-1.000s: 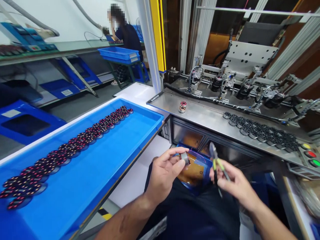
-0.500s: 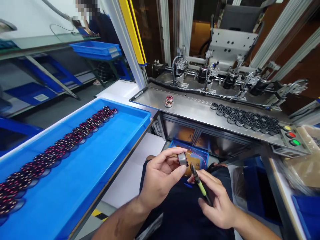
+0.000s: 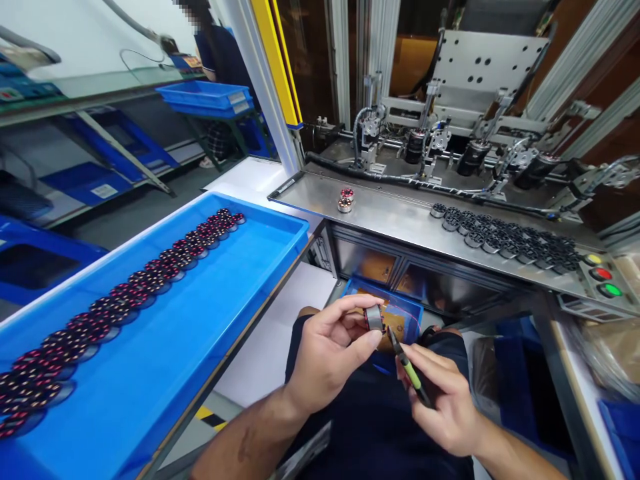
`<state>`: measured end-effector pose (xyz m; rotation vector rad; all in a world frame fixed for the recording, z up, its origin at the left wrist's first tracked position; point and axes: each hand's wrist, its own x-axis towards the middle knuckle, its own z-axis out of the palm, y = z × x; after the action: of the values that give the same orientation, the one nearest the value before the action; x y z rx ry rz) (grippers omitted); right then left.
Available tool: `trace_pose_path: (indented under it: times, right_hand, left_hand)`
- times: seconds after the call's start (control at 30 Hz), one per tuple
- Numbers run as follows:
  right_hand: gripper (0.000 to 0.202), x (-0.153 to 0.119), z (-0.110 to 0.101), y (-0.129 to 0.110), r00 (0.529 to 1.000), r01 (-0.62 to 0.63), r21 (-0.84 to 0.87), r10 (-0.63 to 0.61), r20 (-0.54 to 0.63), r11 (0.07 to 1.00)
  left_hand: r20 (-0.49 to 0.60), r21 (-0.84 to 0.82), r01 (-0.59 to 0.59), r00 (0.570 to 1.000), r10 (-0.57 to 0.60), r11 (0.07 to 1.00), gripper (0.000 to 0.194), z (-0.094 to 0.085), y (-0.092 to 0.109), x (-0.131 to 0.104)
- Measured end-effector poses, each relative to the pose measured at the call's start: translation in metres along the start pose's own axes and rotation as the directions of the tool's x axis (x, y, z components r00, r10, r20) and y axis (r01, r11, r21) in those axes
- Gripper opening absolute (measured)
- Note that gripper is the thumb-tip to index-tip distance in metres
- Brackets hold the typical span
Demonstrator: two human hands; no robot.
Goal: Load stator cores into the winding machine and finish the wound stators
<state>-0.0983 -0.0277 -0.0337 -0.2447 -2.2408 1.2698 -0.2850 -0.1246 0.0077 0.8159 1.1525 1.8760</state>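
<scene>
Between its thumb and fingers, my left hand [image 3: 330, 350] holds a small round metal motor part [image 3: 374, 319], tilted on its side. My right hand [image 3: 443, 393] grips a cutter with green-and-black handles [image 3: 413, 375]; its dark tip is close to the part's right side. Whether the tip touches the part I cannot tell. A blue tray [image 3: 200, 300] on the left carries rows of red-and-black round parts [image 3: 150, 277]. Two similar parts [image 3: 345, 200] sit on the metal shelf [image 3: 390, 217], with a group of black round parts [image 3: 505, 237] farther right.
Behind the shelf is a machine with black cylinders [image 3: 473, 157]. Coloured buttons [image 3: 603, 273] sit at the shelf's right end. Below the hands is a blue bin [image 3: 413, 310] with a reddish wire. A person [image 3: 225, 60] is at the back left, near another blue tray [image 3: 205, 99].
The view has shifted slightly, so the surroundings and both hands appear a little farther right or lower. Both hands keep their holds, and the cutter tip remains near the part.
</scene>
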Motion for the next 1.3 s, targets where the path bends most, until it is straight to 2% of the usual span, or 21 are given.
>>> trace_pose_path:
  times: [0.13, 0.33, 0.57, 0.7, 0.93, 1.13, 1.3]
  right_hand:
    - [0.074, -0.002, -0.003, -0.001, 1.000, -0.026, -0.028, 0.026, -0.018, 0.999]
    - [0.079, 0.004, -0.003, -0.011, 1.000, 0.028, -0.051, -0.028, 0.001, 0.998]
    - [0.082, 0.012, 0.002, -0.008, 0.999, 0.047, 0.023, -0.048, 0.023, 0.999]
    - [0.083, 0.015, 0.002, -0.007, 0.997, 0.063, 0.057, -0.065, 0.039, 0.996]
    - [0.082, 0.019, 0.000, -0.010, 0.996, 0.079, 0.008, -0.079, 0.038, 0.997]
    - [0.079, 0.012, -0.002, -0.008, 1.000, 0.020, -0.042, -0.020, 0.002, 0.999]
    - [0.080, 0.012, -0.002, -0.008, 1.000, 0.008, 0.000, -0.008, 0.011, 1.000]
  left_hand:
    - [0.005, -0.003, -0.041, 0.999, 0.041, 0.999, 0.029, -0.002, -0.001, -0.001]
    - [-0.032, 0.050, -0.101, 0.994, 0.103, 0.994, 0.018, -0.001, 0.001, -0.003]
    - [-0.015, 0.181, -0.223, 0.973, 0.229, 0.958, 0.019, -0.002, 0.002, -0.004]
    - [0.007, 0.211, -0.226, 0.973, 0.230, 0.951, 0.022, -0.004, 0.003, -0.004]
    - [0.028, 0.225, -0.235, 0.972, 0.235, 0.946, 0.023, -0.003, 0.003, -0.003]
    - [0.037, 0.221, -0.219, 0.976, 0.216, 0.950, 0.025, -0.003, 0.000, -0.003]
    - [0.048, 0.227, -0.252, 0.968, 0.247, 0.941, 0.024, -0.003, 0.002, -0.005]
